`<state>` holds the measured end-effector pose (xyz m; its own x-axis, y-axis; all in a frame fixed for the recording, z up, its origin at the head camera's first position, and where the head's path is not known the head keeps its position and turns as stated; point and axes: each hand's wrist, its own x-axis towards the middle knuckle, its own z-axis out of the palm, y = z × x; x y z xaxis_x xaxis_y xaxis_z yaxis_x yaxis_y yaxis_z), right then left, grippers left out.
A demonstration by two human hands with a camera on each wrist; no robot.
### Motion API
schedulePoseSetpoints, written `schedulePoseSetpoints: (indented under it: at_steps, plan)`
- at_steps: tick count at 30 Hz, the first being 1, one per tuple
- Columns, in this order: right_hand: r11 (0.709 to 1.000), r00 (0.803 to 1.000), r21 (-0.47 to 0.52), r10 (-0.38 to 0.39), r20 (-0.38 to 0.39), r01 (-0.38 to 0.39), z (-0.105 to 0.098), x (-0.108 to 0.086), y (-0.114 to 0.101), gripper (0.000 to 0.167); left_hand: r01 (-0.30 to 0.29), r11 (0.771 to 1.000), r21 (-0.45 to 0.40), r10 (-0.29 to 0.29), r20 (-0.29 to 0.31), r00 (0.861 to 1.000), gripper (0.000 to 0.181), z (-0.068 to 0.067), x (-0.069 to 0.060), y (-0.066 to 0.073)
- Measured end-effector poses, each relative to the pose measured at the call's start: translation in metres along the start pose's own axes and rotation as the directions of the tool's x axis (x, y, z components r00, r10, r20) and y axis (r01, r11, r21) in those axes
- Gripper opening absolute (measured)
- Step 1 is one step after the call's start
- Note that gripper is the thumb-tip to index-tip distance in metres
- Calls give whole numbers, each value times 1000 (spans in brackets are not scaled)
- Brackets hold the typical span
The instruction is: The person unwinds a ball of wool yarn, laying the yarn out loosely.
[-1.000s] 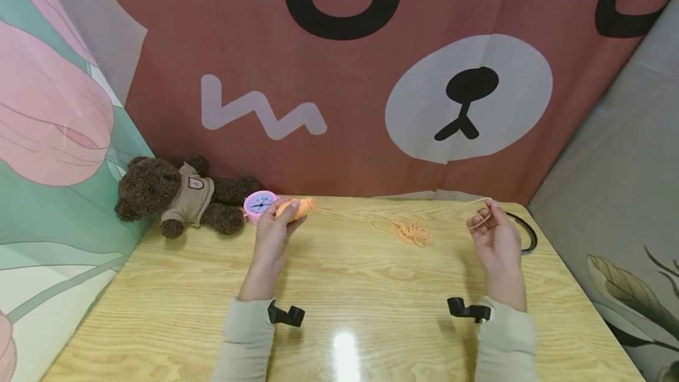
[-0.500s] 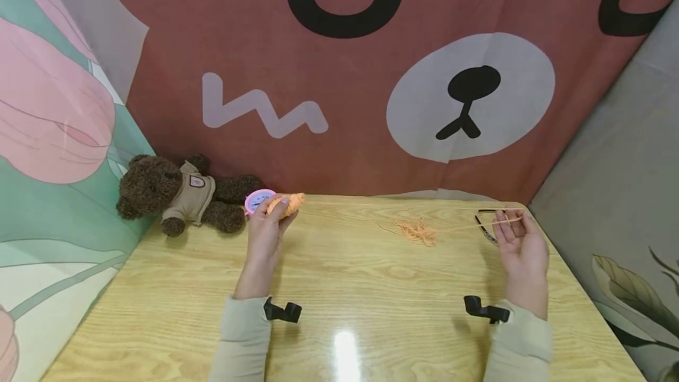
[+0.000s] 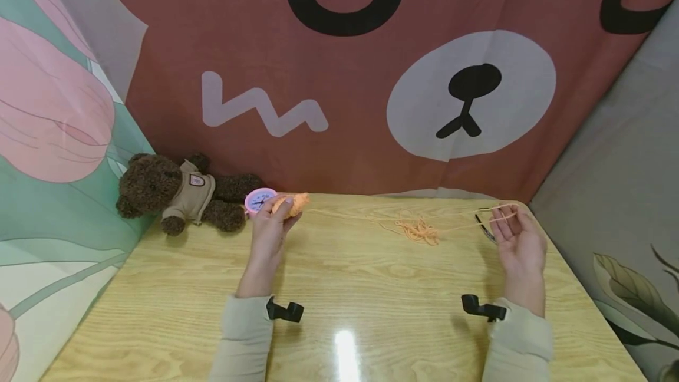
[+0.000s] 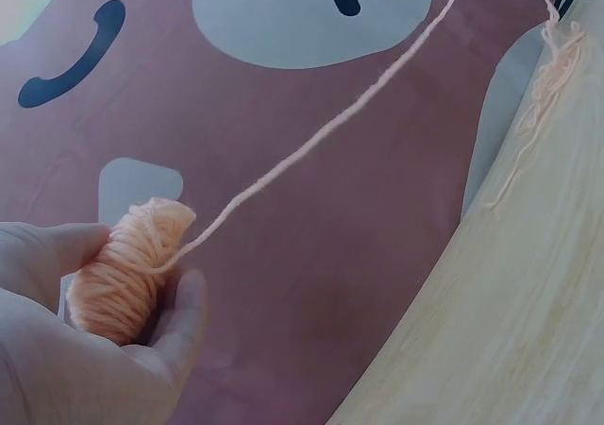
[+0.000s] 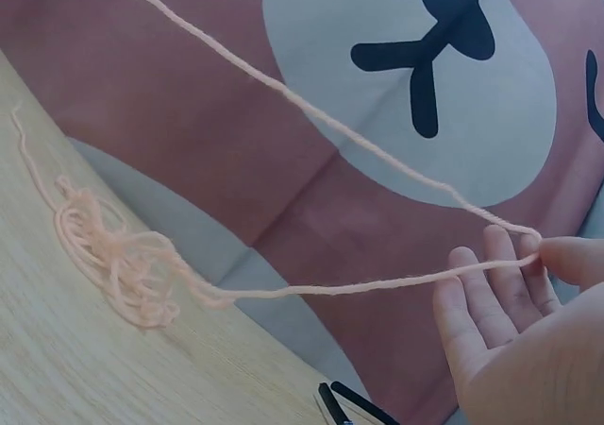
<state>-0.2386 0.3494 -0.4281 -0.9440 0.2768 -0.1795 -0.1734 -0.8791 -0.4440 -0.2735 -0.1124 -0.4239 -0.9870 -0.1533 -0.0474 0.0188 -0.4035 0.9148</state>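
Note:
Raised over the back of the table, my left hand (image 3: 267, 234) grips a wound bundle of orange yarn (image 4: 132, 274) between thumb and fingers. One strand (image 4: 321, 137) runs from the bundle across to the right. At the far right, my right hand (image 3: 520, 249) pinches that strand between thumb and index finger, with its other fingers loosely bent, as the right wrist view shows. From the pinch the yarn doubles back to a loose tangle of yarn (image 5: 118, 260) lying on the table between the hands.
A brown teddy bear (image 3: 193, 196) in a beige shirt lies at the back left of the table (image 3: 329, 276). Touching or near its feet is a pink clock (image 3: 259, 200), partly behind my left hand. A dark curved object (image 3: 484, 226) lies beside my right hand. Printed cloth (image 3: 350, 152) hangs behind.
My right hand has moved right, drawing the strand with it, and has shifted slightly back in the last half second. My left hand moved a little left, then slightly right again.

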Motion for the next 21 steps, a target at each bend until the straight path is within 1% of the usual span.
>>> schedulePoseSetpoints:
  at_steps: [6,8,12,15,17,19,21]
  plan:
    - [993,999,-112,-42,-13,40,4,0,4,13,8,1000,-22,-7,23,1000,25,3,-3,-1]
    - [988,999,-147,-50,-16,47,5,-1,4,13,12,1000,-26,-11,27,1000,23,4,-3,-1]
    - [982,998,-181,-53,-14,49,6,-2,7,15,15,1000,-25,-15,34,999,23,6,-4,-2]
    - [974,999,-225,-38,12,39,12,-2,15,15,12,1000,-2,-12,44,999,22,11,-7,-3]
    - [961,999,-276,-16,43,27,19,-2,26,15,11,1000,21,-13,61,998,23,16,-9,-5]
    - [939,997,-344,21,79,8,28,-3,41,16,9,999,54,-14,87,996,24,22,-12,-8]
    - [903,990,-430,67,123,-7,37,-4,59,17,15,997,74,-23,117,993,26,29,-15,-12]
